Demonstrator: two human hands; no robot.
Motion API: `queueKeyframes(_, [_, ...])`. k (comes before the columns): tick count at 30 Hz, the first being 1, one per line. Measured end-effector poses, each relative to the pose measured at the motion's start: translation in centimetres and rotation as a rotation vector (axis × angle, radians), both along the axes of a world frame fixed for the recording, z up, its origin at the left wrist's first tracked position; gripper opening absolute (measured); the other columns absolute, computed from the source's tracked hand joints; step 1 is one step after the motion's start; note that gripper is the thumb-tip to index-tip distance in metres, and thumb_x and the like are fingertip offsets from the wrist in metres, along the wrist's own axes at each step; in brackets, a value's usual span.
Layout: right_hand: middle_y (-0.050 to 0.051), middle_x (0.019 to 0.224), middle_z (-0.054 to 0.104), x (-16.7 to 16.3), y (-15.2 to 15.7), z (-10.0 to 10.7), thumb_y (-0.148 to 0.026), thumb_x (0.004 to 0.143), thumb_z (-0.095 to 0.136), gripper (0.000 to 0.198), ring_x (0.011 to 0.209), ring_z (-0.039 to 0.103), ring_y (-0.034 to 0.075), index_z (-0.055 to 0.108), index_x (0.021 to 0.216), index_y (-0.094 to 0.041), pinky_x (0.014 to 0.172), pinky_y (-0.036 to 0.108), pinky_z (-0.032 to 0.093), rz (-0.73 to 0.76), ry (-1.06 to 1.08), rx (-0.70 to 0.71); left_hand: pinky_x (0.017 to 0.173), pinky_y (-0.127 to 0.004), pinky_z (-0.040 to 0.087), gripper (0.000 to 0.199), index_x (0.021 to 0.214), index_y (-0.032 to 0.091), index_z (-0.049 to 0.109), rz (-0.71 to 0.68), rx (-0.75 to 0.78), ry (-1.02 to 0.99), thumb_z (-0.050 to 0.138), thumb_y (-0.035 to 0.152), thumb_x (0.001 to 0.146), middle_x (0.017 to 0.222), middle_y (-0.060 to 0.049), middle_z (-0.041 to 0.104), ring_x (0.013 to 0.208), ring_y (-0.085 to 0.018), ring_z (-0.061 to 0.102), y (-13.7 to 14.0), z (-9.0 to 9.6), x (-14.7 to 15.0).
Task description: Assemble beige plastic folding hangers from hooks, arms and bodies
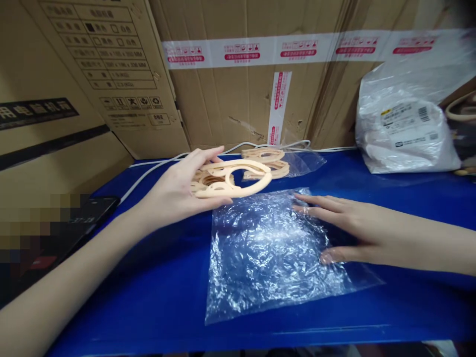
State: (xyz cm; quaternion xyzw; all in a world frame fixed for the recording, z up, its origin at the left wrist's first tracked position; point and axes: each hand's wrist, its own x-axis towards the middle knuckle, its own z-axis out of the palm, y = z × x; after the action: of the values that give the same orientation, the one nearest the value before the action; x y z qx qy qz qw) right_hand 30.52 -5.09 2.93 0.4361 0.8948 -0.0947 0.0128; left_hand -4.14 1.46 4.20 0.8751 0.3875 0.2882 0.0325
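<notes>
Beige pieces (243, 191) within left grip (179, 184)

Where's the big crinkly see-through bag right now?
In the head view, the clear bag lies on the blue table near the middle, with the right hand at its right side.

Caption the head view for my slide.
Left hand holding cream-coloured, curved, looped pieces; right hand spread over a crinkled, transparent plastic bag on a blue tabletop.

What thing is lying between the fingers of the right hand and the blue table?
In the head view, a clear plastic bag lies there, spread on the blue table.
</notes>
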Motion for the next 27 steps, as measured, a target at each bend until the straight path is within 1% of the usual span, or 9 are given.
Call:
queueKeyframes(3, [0.010,0.139,0.057,-0.2,0.2,0.6,-0.053,0.090,0.052,0.050,0.118,0.060,0.034,0.064,0.129,-0.024,0.095,0.052,0.051,-0.006,0.071,0.114,0.096,-0.041,0.049,0.082,0.144,0.021,0.038,-0.087,0.084,-0.007,0.073,0.051,0.076,0.124,-0.009,0.058,0.111,-0.025,0.059,-1.3,-0.5,1.4])
queueKeyframes(5, [0.009,0.114,0.070,-0.4,0.2,1.1,-0.047,0.093,0.049,0.036,0.101,0.067,0.030,0.071,0.110,-0.023,0.084,0.048,0.055,-0.046,0.161,0.207,0.094,-0.041,0.049,0.083,0.145,0.022,0.036,-0.091,0.115,-0.006,0.074,0.049,0.076,0.124,-0.009,0.059,0.113,-0.025,0.058,-2.3,-0.6,2.2])
queueKeyframes(7, [0.008,0.106,0.070,-0.9,-0.1,1.5,-0.045,0.094,0.050,0.030,0.096,0.067,0.027,0.066,0.107,-0.023,0.079,0.043,0.056,-0.094,0.306,0.325,0.094,-0.040,0.048,0.084,0.145,0.021,0.035,-0.088,0.135,-0.004,0.074,0.047,0.076,0.123,-0.009,0.059,0.113,-0.025,0.058,-3.3,-0.5,2.9])
queueKeyframes(10, [0.010,0.127,0.061,-2.2,-1.0,1.4,-0.051,0.084,0.065,0.040,0.115,0.060,0.028,0.056,0.111,-0.023,0.090,0.041,0.053,-0.012,0.481,0.439,0.098,-0.039,0.046,0.084,0.145,0.017,0.034,-0.097,0.196,0.013,0.073,0.048,0.077,0.125,-0.011,0.059,0.116,-0.025,0.057,-4.8,-0.5,3.9])
queueKeyframes(12, [0.012,0.135,0.056,-3.1,-1.6,1.0,-0.053,0.076,0.073,0.051,0.123,0.056,0.030,0.053,0.112,-0.023,0.092,0.040,0.053,0.076,0.497,0.429,0.102,-0.040,0.044,0.083,0.143,0.014,0.035,-0.115,0.239,0.032,0.072,0.050,0.077,0.127,-0.012,0.060,0.119,-0.026,0.055,-5.5,-0.7,4.5])
queueKeyframes(16, [0.012,0.138,0.054,-4.0,-2.1,-0.1,-0.045,0.077,0.075,0.051,0.122,0.057,0.027,0.051,0.116,-0.023,0.084,0.034,0.057,0.137,0.513,0.389,0.102,-0.039,0.045,0.078,0.141,0.013,0.035,-0.197,0.232,0.068,0.068,0.048,0.080,0.132,-0.012,0.059,0.121,-0.025,0.055,-6.3,-1.6,5.2])
queueKeyframes(21, [0.012,0.135,0.057,-4.4,-1.4,-1.0,-0.046,0.076,0.076,0.068,0.125,0.054,0.029,0.046,0.133,-0.024,0.099,0.043,0.050,0.195,0.504,0.377,0.100,-0.038,0.048,0.077,0.141,0.017,0.034,-0.220,0.168,0.051,0.068,0.047,0.080,0.134,-0.011,0.056,0.121,-0.025,0.056,-6.2,-2.7,5.6])
queueKeyframes(24, [0.010,0.132,0.059,-4.2,-1.2,-0.9,-0.044,0.076,0.074,0.069,0.121,0.057,0.029,0.043,0.135,-0.027,0.097,0.042,0.051,0.131,0.535,0.266,0.099,-0.041,0.050,0.085,0.147,0.024,0.024,-0.215,0.073,0.074,0.065,0.057,0.081,0.137,-0.010,0.054,0.121,-0.026,0.057,-6.0,-2.4,5.4])
queueKeyframes(27, [0.006,0.137,0.054,-3.1,-1.0,-0.2,-0.043,0.074,0.076,0.074,0.124,0.055,0.030,0.040,0.138,-0.033,0.100,0.043,0.050,0.002,0.572,0.187,0.108,-0.048,0.044,0.092,0.153,0.030,0.011,-0.206,-0.066,0.150,0.059,0.066,0.082,0.151,-0.010,0.041,0.134,-0.031,0.046,-5.4,-1.2,4.3])
